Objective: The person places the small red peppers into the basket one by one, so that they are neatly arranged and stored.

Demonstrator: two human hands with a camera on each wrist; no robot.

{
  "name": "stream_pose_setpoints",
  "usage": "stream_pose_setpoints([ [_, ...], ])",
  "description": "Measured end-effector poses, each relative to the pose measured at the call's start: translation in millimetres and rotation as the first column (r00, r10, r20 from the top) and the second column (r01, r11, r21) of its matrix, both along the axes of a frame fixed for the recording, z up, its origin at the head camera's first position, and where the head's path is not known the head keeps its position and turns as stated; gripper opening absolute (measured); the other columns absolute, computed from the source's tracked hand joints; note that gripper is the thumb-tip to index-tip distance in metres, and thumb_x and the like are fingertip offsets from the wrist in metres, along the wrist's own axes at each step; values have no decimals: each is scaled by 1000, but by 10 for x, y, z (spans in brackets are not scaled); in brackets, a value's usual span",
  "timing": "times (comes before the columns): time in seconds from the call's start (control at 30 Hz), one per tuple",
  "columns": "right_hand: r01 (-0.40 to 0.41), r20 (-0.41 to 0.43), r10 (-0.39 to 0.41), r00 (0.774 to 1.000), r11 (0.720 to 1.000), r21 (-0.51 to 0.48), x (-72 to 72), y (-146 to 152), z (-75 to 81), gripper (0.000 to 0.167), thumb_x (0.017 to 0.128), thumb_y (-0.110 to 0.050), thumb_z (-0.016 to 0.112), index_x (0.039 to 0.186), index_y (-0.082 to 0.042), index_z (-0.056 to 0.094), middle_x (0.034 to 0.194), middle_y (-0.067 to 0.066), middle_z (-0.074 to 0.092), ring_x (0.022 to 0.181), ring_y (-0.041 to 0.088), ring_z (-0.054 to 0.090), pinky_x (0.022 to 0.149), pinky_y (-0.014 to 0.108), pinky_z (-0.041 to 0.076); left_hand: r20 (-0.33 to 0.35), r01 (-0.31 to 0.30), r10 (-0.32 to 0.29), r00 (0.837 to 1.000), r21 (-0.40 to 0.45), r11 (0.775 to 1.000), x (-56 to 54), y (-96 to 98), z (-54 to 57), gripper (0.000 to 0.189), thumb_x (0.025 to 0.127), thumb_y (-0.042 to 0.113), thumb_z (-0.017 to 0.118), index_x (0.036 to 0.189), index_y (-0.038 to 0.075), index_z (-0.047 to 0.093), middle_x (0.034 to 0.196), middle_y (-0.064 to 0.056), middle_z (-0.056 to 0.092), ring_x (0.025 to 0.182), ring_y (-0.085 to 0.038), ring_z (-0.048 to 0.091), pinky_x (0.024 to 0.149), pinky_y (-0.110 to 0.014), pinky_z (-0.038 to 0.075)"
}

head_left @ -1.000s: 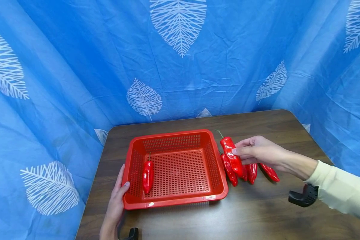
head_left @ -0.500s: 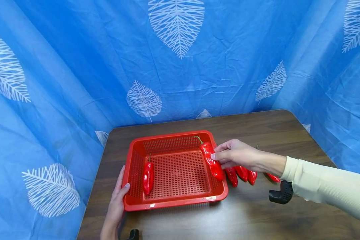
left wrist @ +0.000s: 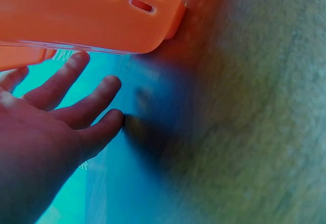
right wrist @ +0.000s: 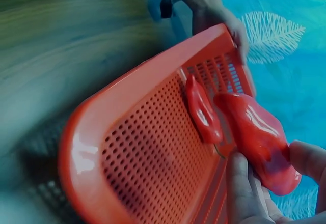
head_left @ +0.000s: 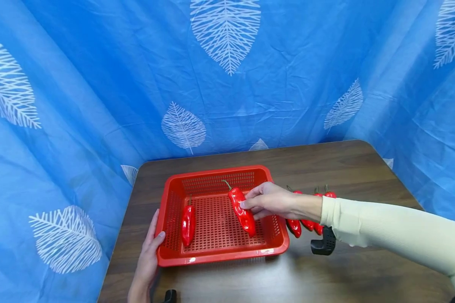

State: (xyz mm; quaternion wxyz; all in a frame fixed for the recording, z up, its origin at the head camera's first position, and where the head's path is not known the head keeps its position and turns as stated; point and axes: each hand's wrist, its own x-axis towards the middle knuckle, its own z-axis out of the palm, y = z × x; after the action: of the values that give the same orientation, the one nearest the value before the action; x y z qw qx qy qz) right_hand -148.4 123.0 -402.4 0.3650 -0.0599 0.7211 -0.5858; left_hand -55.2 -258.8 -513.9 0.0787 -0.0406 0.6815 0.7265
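Filling step, it seems: red pepper [head_left: 238, 212] held over the basket [head_left: 216, 258]
It is pinched by the right hand [head_left: 270, 200]; the basket is held by the left hand [head_left: 148, 251]. Gentle lowering seems needed.

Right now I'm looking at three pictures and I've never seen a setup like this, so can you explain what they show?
There's no machine here, just a person's two bare hands. The widest picture comes from a camera on the head, looking forward and down; the other two come from cameras worn on each wrist.

On the wooden table sits a red basket with one red pepper in it. More peppers lie to its right, partly hidden behind the arm.

The left hand has its thumb over the basket's left rim. The right hand holds another pepper over the basket.
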Motion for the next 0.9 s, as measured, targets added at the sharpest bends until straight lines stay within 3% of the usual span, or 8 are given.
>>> stream_pose_setpoints([
  [0.3, -26, 31, 27, 999, 999, -30, -35, -390, -167, 32, 102, -19, 78, 124, 4, 74, 116, 14, 80, 101, 24, 80, 102, 52, 62, 11, 3, -3, 1000, -10, 1000, 20, -44, 4, 74, 118, 30, 42, 178, 28, 0, 186, -2, 0, 171, -38, 5, 109, -15, 48],
  [0.67, 19, 96, -12, 995, 997, -71, -138, -746, -387, 36, 102, -17, 77, 129, 7, 72, 122, 16, 78, 107, 25, 80, 98, 45, 64, 26, -6, 6, 1000, 0, 1000, 17, -30, -4, 74, 117, 27, 44, 178, 30, 2, 187, -1, 1, 171, -37, 7, 109, -17, 49],
  [0.9, 28, 140, -17, 990, 997, -73, -175, -939, -557, 29, 103, -15, 76, 123, 6, 75, 117, 17, 77, 99, 21, 79, 93, 39, 66, 30, -9, 10, 1000, -25, 1000, -21, -13, 10, 74, 117, 27, 44, 178, 33, 4, 186, 2, 3, 171, -36, 8, 109, -18, 49],
])
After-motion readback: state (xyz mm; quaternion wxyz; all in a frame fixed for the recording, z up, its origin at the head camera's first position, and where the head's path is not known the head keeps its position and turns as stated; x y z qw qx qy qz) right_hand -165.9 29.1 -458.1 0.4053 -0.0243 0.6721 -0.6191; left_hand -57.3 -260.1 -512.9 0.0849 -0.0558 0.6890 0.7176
